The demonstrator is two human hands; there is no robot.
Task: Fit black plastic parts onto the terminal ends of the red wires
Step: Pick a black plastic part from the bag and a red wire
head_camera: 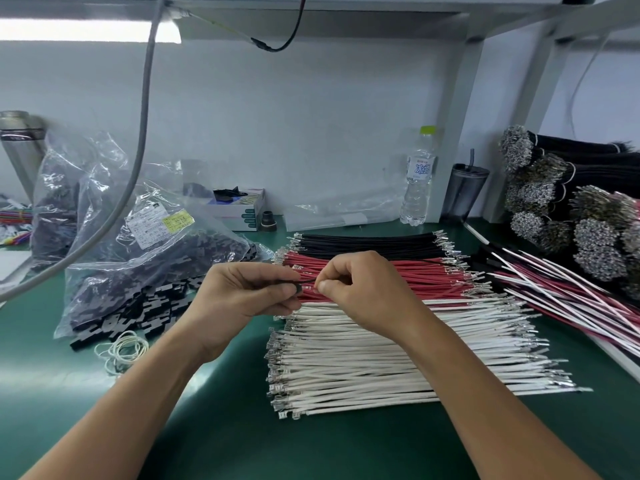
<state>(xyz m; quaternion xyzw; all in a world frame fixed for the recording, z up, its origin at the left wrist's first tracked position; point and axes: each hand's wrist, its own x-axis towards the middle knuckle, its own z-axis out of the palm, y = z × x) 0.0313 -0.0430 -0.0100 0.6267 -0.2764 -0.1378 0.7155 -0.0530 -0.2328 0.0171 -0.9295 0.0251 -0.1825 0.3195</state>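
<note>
Red wires (381,277) lie stacked on the green mat (214,427) between black and white stacks. Left hand (239,292) pinches a black plastic part (297,288); right hand (360,289) pinches 1 wire's end just beside it. Misalignment could bend the terminal.

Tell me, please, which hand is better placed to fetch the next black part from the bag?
Left, probably. The left hand is nearer the bag and the loose black parts spilling from it, on that side of the bench. The right hand hovers over the red wires, pinching one.
</note>
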